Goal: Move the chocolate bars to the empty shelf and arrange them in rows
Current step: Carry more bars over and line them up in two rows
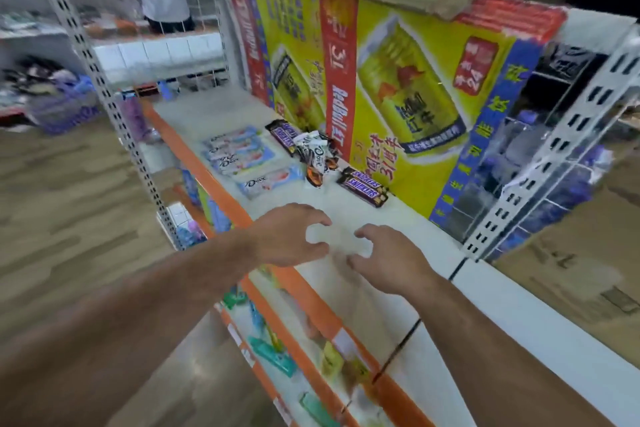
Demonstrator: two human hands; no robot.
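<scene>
On the white shelf [349, 215] with an orange front edge lie several chocolate bars. Pale blue Dove bars [242, 154] sit in a column at the left. Two brown Snickers bars [363, 185] lie near the back, another Snickers bar [282, 133] sits farther off, and a loose heap of white and dark Dove bars [317, 156] lies between them. My left hand [287, 236] and my right hand [388, 256] hover over the bare near part of the shelf, fingers loosely curled toward each other, holding nothing. The picture is blurred.
Large yellow and red drink cartons [398, 87] stand along the back of the shelf. A white slotted upright [540, 163] rises at the right, another [104, 90] at the left. Lower shelves [277, 357] hold small packets. A wooden floor lies to the left.
</scene>
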